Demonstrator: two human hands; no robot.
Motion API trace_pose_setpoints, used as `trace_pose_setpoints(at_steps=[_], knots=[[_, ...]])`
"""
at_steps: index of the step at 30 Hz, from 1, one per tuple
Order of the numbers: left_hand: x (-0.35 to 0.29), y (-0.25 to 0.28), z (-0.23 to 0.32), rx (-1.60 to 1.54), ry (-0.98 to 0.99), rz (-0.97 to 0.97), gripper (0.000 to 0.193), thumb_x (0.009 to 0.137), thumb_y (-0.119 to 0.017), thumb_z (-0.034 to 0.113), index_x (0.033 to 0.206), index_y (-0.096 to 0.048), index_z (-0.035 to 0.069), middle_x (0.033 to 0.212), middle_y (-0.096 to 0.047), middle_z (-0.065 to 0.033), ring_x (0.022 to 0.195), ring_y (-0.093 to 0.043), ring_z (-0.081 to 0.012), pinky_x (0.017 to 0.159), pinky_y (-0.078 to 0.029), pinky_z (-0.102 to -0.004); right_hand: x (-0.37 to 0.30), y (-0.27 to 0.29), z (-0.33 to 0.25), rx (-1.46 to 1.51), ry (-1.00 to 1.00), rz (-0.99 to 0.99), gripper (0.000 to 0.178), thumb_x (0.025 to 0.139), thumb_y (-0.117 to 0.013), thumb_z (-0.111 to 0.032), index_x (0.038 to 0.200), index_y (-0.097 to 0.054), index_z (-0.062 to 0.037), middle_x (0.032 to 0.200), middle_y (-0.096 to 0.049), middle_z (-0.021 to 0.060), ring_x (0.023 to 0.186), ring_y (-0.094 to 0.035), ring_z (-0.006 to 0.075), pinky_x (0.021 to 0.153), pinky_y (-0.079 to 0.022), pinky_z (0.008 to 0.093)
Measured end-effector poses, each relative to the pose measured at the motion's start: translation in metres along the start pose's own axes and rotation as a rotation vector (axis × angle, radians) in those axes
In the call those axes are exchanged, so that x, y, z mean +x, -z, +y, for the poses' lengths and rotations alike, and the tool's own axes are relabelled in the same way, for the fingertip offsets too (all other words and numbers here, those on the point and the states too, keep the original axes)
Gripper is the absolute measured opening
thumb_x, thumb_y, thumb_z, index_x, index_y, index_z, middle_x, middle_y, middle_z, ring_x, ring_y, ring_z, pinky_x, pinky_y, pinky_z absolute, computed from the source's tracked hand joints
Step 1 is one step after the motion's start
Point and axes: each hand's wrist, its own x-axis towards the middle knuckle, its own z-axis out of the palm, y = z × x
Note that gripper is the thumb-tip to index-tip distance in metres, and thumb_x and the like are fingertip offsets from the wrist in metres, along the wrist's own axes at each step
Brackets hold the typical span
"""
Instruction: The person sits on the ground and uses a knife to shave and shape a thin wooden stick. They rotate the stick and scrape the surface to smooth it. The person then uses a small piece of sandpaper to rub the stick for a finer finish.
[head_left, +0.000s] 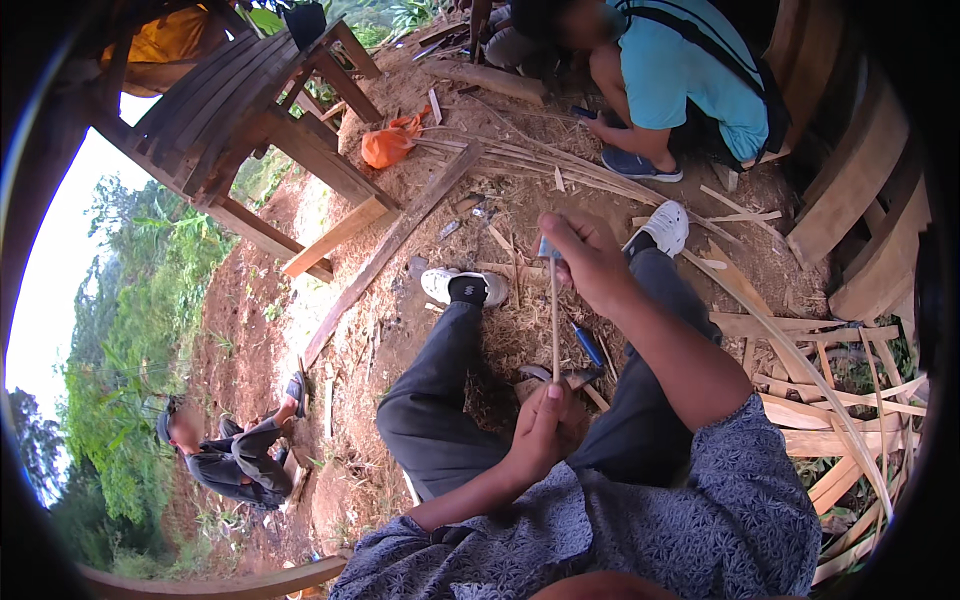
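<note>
A thin, light wooden stick runs upright in the picture between my two hands, above my lap. My left hand is closed on its near end, the thumb laid along it. At the far end my right hand pinches a small grey-blue piece, perhaps sandpaper or cloth, against the stick. My fingers partly hide that piece. On the ground between my legs lies a tool with a blue handle. Dark, curved metal lies just nearer, partly hidden behind the stick and my left hand.
Long split strips and a plank lie ahead. An orange bag is near a wooden bench. A person in a turquoise shirt crouches at far right; another person sits at left. Wood strips pile up at right.
</note>
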Motion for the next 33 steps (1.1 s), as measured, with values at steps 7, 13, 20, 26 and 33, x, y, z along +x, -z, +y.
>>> trace_pose_setpoints(at_steps=[7, 13, 20, 26, 33], knots=[[0.021, 0.003, 0.037, 0.138, -0.229, -0.007, 0.038, 0.107, -0.035, 0.037, 0.079, -0.037, 0.011, 0.057, -0.031, 0.0019, 0.048, -0.024, -0.0090, 0.047, -0.023, -0.0275, -0.008, -0.006, 0.011, 0.042, -0.121, 0.016, 0.038, 0.101, -0.053, -0.040, 0.092, -0.060, -0.0045, 0.062, -0.048, -0.0012, 0.050, -0.045, 0.0062, 0.046, -0.035, 0.0227], [0.005, 0.017, 0.033, 0.271, -0.181, 0.090, 0.036, 0.107, -0.036, 0.034, 0.081, -0.040, 0.010, 0.058, -0.032, 0.0027, 0.050, -0.026, -0.0076, 0.047, -0.025, -0.0258, 0.001, 0.022, -0.017, 0.229, -0.093, 0.174, 0.039, 0.103, -0.050, -0.040, 0.100, -0.061, -0.0027, 0.067, -0.050, 0.0005, 0.058, -0.050, 0.0068, 0.050, -0.039, 0.0226], [-0.012, 0.037, 0.025, 0.591, -0.161, 0.085, 0.039, 0.106, -0.038, 0.034, 0.078, -0.044, 0.007, 0.060, -0.040, 0.0009, 0.052, -0.035, -0.0075, 0.049, -0.028, -0.0248, -0.008, 0.012, -0.017, 0.109, -0.051, 0.087, 0.038, 0.101, -0.053, -0.042, 0.102, -0.061, -0.0045, 0.072, -0.053, -0.0002, 0.060, -0.054, 0.0069, 0.052, -0.046, 0.0225], [-0.010, 0.027, 0.031, 0.672, -0.182, 0.115, 0.040, 0.107, -0.038, 0.035, 0.078, -0.044, 0.007, 0.061, -0.040, 0.0012, 0.054, -0.034, -0.0063, 0.051, -0.028, -0.0240, -0.011, 0.014, -0.012, -0.033, -0.073, -0.014, 0.035, 0.099, -0.058, -0.039, 0.098, -0.060, -0.0043, 0.075, -0.053, -0.0010, 0.056, -0.054, 0.0057, 0.049, -0.046, 0.0226], [-0.010, 0.028, 0.030, 0.567, -0.142, 0.104, 0.034, 0.107, -0.039, 0.034, 0.090, -0.049, 0.006, 0.061, -0.038, 0.0034, 0.052, -0.033, -0.0053, 0.049, -0.027, -0.0231, -0.013, 0.006, -0.013, -0.045, -0.093, -0.052, 0.032, 0.096, -0.064, -0.032, 0.097, -0.065, -0.0003, 0.073, -0.060, 0.0012, 0.057, -0.054, 0.0050, 0.050, -0.045, 0.0218]])
